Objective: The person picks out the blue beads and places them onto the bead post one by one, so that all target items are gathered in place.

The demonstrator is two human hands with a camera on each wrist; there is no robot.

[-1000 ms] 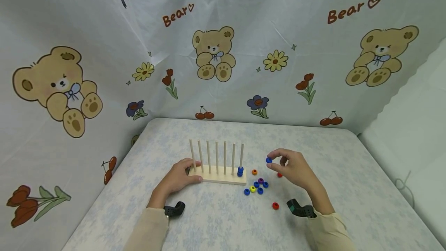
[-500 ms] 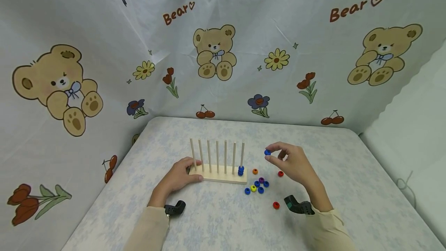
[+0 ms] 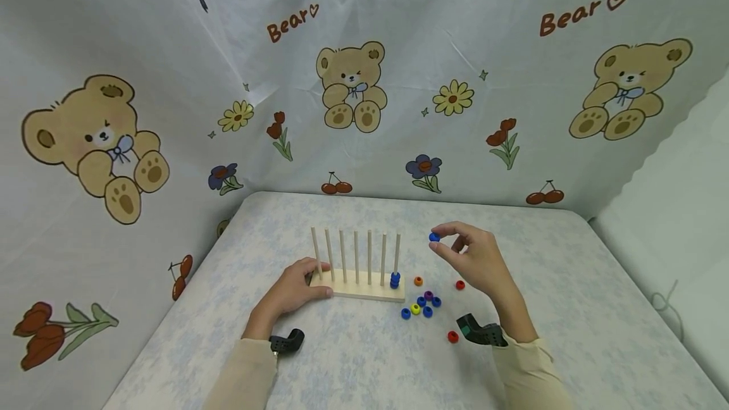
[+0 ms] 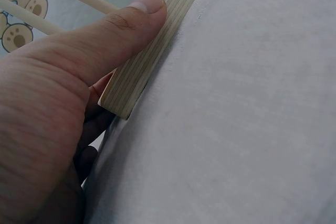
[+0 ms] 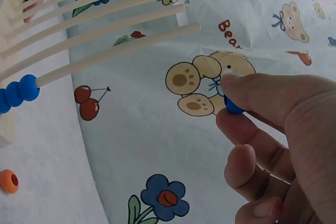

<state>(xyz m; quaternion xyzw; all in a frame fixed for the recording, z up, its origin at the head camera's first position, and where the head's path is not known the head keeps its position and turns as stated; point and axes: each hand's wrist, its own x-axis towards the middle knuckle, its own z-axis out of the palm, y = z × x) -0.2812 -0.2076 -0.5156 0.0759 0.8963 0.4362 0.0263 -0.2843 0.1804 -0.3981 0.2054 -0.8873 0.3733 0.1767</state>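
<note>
A wooden peg board [image 3: 364, 292] with a row of upright pegs stands mid-table in the head view. My left hand [image 3: 295, 287] grips its left end, thumb along the front edge of the wooden base [image 4: 137, 80] in the left wrist view. Threaded low on the rightmost peg [image 5: 121, 55] are blue beads [image 5: 14, 93]. Between thumb and index finger, my right hand [image 3: 477, 260] pinches another blue bead [image 3: 435, 237], raised to the right of that peg near its top. In the right wrist view the thumb hides much of this held bead [image 5: 234, 107].
Right of the board lie loose beads: an orange bead [image 3: 418, 281], a purple bead [image 3: 428, 295], a yellow bead [image 3: 416, 309] and several blue ones. Farther right are a red bead [image 3: 460, 285] and another red bead [image 3: 452, 336]. A bear-print sheet [image 3: 387, 157] hangs behind the table.
My right hand has risen and shifted slightly left, carrying the pinched blue bead up toward the height of the peg tops. The left hand and the board have stayed put.
</note>
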